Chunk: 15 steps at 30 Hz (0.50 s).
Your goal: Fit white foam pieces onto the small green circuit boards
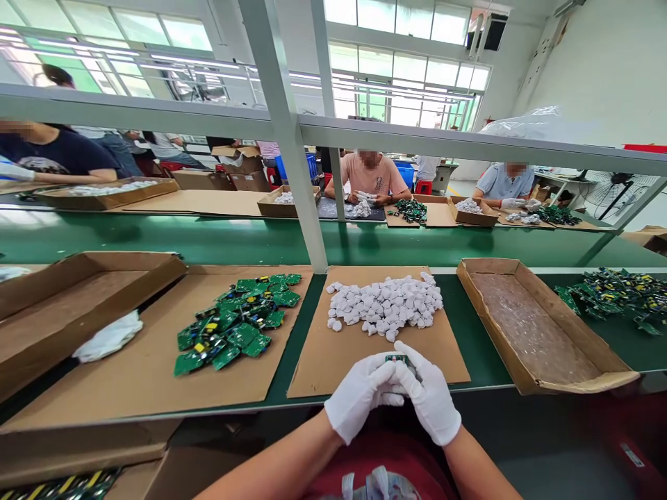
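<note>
Both my hands wear white gloves and meet at the near edge of the bench. My left hand (359, 394) and my right hand (430, 396) are closed together around a small green circuit board (397, 360), of which only the top edge shows between the fingers. Just beyond them a pile of small white plastic parts (384, 304) lies on a sheet of cardboard (333, 361). To the left a heap of green circuit boards (234, 323) rests on a larger cardboard sheet (146, 368).
A shallow cardboard tray (542, 333) lined with clear film stands at the right, more green boards (615, 295) beyond it. At the left is another cardboard box (78, 305) with a white cloth (109, 337). A white frame post (284, 132) rises ahead. Other people work across the green belt (260, 243).
</note>
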{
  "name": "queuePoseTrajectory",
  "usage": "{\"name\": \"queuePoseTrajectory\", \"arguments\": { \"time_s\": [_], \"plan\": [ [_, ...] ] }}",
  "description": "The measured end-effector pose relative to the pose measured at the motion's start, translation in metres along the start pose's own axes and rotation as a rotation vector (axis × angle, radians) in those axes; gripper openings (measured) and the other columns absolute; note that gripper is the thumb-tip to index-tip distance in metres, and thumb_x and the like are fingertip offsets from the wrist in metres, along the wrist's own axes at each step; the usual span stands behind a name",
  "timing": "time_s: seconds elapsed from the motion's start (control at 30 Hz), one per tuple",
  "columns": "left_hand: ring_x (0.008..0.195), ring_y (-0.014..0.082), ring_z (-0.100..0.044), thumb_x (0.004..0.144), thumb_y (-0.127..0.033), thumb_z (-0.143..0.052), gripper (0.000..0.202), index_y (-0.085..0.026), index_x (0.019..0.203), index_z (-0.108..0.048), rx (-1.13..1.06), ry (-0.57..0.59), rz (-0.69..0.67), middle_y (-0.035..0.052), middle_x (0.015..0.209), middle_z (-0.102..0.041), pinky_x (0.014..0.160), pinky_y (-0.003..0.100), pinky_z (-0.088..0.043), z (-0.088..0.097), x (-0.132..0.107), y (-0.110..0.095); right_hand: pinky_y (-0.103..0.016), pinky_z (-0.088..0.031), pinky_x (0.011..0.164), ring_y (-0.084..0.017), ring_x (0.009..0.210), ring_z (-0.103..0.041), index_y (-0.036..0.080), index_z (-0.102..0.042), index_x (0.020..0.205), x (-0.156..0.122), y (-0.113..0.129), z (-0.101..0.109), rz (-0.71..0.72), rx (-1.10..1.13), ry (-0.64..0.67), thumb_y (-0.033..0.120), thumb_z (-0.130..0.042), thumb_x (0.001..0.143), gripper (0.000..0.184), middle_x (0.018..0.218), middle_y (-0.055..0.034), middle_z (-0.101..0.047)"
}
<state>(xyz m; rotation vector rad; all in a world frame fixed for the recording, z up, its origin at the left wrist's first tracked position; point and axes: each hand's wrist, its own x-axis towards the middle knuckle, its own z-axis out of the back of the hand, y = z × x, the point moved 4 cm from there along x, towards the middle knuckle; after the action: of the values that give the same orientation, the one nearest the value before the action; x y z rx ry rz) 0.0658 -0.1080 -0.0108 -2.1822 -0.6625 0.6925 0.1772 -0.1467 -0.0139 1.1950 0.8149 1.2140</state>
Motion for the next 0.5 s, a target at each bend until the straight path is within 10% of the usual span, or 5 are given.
{"name": "queuePoseTrajectory", "arguments": {
  "time_s": [0.5],
  "plan": [
    [0.072, 0.015, -0.061, 0.075, -0.044, -0.063, 0.041, -0.014, 0.103, -0.062, 0.145, 0.038, -0.048, 0.0095, 0.09, -0.066, 0.064, 0.025, -0.048, -0.01, 0.0, -0.014, -0.027, -0.052, 0.079, -0.019, 0.087, -0.065, 0.019, -0.059, 0.119, 0.007, 0.012, 0.004, 0.049, -0.016, 0.004, 0.042, -0.054, 0.083, 0.043, 0.102, -0.0061, -0.07]
  ]
}}
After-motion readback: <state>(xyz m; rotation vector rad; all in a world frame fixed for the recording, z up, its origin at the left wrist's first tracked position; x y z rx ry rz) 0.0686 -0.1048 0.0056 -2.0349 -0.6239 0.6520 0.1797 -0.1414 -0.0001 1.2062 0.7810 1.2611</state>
